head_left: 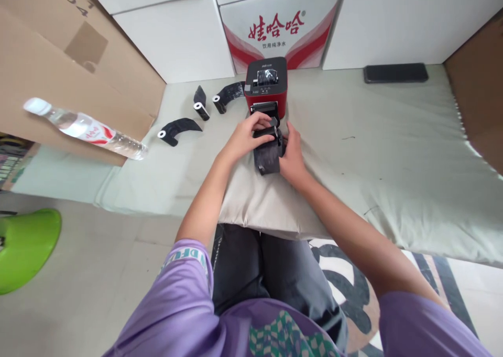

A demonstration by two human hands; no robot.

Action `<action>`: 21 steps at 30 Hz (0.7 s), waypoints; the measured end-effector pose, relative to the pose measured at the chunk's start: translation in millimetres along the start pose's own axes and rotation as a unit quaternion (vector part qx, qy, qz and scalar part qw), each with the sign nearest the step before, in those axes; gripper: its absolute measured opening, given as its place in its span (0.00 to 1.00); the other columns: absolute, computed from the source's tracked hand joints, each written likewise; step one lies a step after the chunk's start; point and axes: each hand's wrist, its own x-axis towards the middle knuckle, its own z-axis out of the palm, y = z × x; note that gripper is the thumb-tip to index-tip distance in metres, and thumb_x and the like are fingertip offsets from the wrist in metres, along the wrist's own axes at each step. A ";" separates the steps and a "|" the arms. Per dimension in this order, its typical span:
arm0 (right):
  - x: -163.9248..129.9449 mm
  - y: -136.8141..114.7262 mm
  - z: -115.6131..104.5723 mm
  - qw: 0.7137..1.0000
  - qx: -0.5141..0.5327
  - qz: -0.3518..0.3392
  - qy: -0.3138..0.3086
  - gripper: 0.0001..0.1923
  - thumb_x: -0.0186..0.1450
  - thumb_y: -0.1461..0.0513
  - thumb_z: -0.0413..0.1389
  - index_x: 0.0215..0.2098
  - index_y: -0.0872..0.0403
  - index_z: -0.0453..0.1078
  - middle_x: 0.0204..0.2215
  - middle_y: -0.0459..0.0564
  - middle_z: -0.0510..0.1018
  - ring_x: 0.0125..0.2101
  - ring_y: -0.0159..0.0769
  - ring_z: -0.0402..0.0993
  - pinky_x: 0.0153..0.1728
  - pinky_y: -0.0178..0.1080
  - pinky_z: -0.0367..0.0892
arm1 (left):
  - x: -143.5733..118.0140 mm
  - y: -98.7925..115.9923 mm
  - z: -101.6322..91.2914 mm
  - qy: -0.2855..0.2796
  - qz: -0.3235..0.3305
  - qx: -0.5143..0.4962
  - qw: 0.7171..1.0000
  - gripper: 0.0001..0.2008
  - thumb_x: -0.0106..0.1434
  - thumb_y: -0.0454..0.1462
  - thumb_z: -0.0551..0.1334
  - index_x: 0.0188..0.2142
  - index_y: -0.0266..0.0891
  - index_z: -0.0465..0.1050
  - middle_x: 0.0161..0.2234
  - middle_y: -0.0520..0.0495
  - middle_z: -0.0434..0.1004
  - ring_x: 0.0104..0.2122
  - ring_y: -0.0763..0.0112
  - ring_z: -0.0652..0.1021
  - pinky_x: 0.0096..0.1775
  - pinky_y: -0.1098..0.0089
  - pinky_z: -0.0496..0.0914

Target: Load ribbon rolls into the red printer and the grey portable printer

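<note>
Both hands meet over a black ribbon roll [268, 150] on the pale padded mat [373, 153], just near of a red and black printer [266, 85]. The left hand [247, 136] curls its fingers [262, 120] over the roll's top; the right hand [293, 155] grips its right side. Three loose black rolls [200, 106] lie to the left, a water bottle [84, 128] farther left, and a dark phone [395, 73] far right.

Black roll [268, 150]: a dark, slightly glossy ribbon or film roll, held between both hands just in front of the printer, partly unwound.
Loose end: a wrinkled black sheet hanging down from the roll toward the person, lying on the pale cushion.
Pose: the roll's axis runs left to right, level.
Printer [266, 82]: small, red with black top, upright, its front slot facing the roll.
</note>
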 end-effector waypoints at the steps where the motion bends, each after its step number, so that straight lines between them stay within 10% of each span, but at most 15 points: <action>1: 0.2 -0.1 -0.5 1.000 0.000 0.004 -0.001 0.50 0.63 0.47 0.64 0.75 0.49 0.45 0.72 0.67 0.60 0.73 0.60 0.59 0.69 0.66 0.64 | -0.3 -1.0 2.3 -0.004 -0.001 0.023 1.000 0.21 0.60 0.44 0.73 0.50 0.42 0.77 0.50 0.43 0.83 0.52 0.59 0.82 0.59 0.55 0.76; 11: 2.7 2.8 -1.6 1.000 -0.009 0.003 -0.002 0.49 0.61 0.54 0.64 0.75 0.48 0.46 0.70 0.65 0.61 0.71 0.58 0.62 0.68 0.65 0.66 | 3.4 -2.7 8.5 -0.023 0.016 0.155 0.988 0.07 0.65 0.42 0.69 0.39 0.43 0.82 0.43 0.45 0.83 0.46 0.58 0.79 0.52 0.55 0.73; 21: 6.9 1.1 -10.7 0.999 0.046 0.004 -0.004 0.30 0.65 0.56 0.59 0.64 0.45 0.64 0.65 0.57 0.71 0.64 0.50 0.71 0.65 0.60 0.72 | -23.3 -1.0 -10.9 -0.081 0.095 0.170 0.977 0.37 0.68 0.69 0.50 0.50 0.48 0.84 0.53 0.41 0.82 0.57 0.51 0.74 0.60 0.48 0.61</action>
